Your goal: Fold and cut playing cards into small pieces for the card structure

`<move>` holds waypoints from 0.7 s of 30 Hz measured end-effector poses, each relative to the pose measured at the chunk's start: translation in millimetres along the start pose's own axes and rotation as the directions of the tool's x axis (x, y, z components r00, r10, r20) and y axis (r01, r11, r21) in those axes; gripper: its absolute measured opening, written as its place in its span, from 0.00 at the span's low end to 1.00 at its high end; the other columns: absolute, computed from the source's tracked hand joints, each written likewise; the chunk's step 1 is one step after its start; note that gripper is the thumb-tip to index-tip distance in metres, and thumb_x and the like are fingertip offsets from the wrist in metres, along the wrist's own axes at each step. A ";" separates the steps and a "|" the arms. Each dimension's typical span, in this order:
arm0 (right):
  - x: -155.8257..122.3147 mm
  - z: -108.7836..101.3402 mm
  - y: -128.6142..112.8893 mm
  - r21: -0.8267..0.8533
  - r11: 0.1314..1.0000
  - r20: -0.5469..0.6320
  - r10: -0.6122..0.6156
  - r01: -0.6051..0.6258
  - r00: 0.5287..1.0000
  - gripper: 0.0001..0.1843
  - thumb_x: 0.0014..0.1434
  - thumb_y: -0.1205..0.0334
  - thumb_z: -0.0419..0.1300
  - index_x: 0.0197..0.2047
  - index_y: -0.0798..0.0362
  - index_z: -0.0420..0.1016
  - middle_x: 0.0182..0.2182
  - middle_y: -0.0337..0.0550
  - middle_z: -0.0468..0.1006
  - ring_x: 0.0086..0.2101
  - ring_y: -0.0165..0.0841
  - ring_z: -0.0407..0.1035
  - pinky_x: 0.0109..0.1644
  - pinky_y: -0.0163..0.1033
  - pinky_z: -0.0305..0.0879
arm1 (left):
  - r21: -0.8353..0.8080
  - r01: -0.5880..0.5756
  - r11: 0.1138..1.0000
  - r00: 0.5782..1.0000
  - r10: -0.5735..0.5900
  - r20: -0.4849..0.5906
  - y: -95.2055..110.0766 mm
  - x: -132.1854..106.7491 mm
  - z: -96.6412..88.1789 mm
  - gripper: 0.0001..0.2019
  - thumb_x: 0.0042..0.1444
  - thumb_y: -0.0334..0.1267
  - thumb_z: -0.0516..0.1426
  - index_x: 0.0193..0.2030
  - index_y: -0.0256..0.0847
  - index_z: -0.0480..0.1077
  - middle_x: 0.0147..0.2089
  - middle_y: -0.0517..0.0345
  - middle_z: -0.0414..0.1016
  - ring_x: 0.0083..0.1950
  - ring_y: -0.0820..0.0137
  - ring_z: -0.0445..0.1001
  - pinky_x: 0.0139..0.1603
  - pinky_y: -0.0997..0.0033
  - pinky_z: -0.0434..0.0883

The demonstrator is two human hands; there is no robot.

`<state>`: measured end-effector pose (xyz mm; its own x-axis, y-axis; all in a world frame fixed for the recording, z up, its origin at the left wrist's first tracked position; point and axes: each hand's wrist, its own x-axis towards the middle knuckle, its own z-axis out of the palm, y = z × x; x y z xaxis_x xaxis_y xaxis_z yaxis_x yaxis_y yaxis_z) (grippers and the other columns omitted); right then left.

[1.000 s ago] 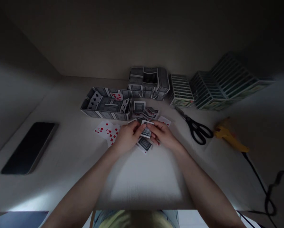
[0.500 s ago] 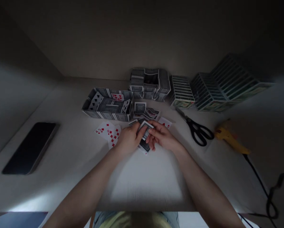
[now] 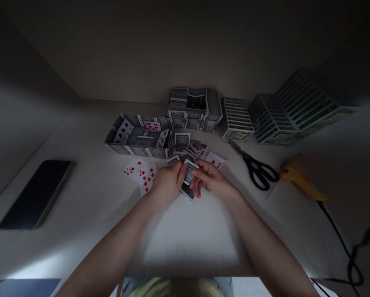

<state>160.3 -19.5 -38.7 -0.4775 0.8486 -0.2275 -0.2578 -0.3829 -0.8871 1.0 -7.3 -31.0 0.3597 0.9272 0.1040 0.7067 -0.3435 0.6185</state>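
A playing card [image 3: 190, 172], its patterned back facing up, is held between my two hands over the middle of the table. My left hand [image 3: 168, 178] pinches its left side with thumb and fingers. On the right side, my right hand [image 3: 208, 177] grips the same card between thumb and fingertips. Beneath it another dark-backed card [image 3: 187, 191] lies on the table, partly covered. A loose pile of cards [image 3: 196, 147] sits just beyond my hands. Face-up diamond cards [image 3: 139, 170] lie left of my left hand, and a heart card [image 3: 215, 160] is beyond my right hand.
An open box made of cards [image 3: 132, 149] stands at the back left, beside a card-built structure [image 3: 214, 109]. Right of these are stacked card packs [image 3: 236, 115], black-handled scissors [image 3: 259, 170] and a yellow glue gun [image 3: 302, 181] with a cord. A phone [image 3: 36, 194] lies at far left.
The held card has turned slightly and shows more of its back, as my left thumb has drawn back toward its left edge. Both hands stay in nearly the same place.
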 end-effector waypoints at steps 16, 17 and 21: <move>-3.7 5.4 -5.2 -0.024 1.000 0.067 -0.011 0.013 0.998 0.21 0.51 0.44 0.57 0.37 0.55 0.62 0.19 0.37 0.76 0.18 0.30 0.71 0.21 0.33 0.68 | -0.693 0.149 0.705 0.988 -0.133 0.078 9.6 2.1 -0.2 0.18 0.56 0.50 0.49 0.23 0.38 0.62 0.17 0.63 0.60 0.19 0.77 0.59 0.19 0.76 0.57; -4.0 6.4 -5.4 -0.021 1.000 0.073 -0.021 0.023 0.997 0.21 0.52 0.44 0.57 0.37 0.55 0.63 0.18 0.37 0.75 0.18 0.30 0.71 0.22 0.33 0.68 | -0.714 0.167 0.680 0.986 -0.137 0.100 10.5 1.9 0.1 0.18 0.56 0.50 0.48 0.23 0.38 0.61 0.16 0.64 0.59 0.18 0.77 0.58 0.18 0.76 0.56; -3.5 9.2 -4.2 -0.028 0.998 0.040 -0.062 0.063 0.997 0.19 0.53 0.46 0.56 0.34 0.55 0.64 0.16 0.34 0.73 0.16 0.26 0.67 0.21 0.32 0.66 | -0.747 0.207 0.632 0.977 -0.168 0.129 13.8 0.4 0.1 0.17 0.56 0.49 0.49 0.24 0.39 0.61 0.15 0.66 0.57 0.16 0.79 0.55 0.16 0.77 0.53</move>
<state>155.3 -24.3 -30.5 -0.4937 0.8555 -0.1560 -0.2635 -0.3181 -0.9107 11.0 -11.6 -22.5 0.3113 0.9448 -0.1024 0.0660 0.0860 0.9941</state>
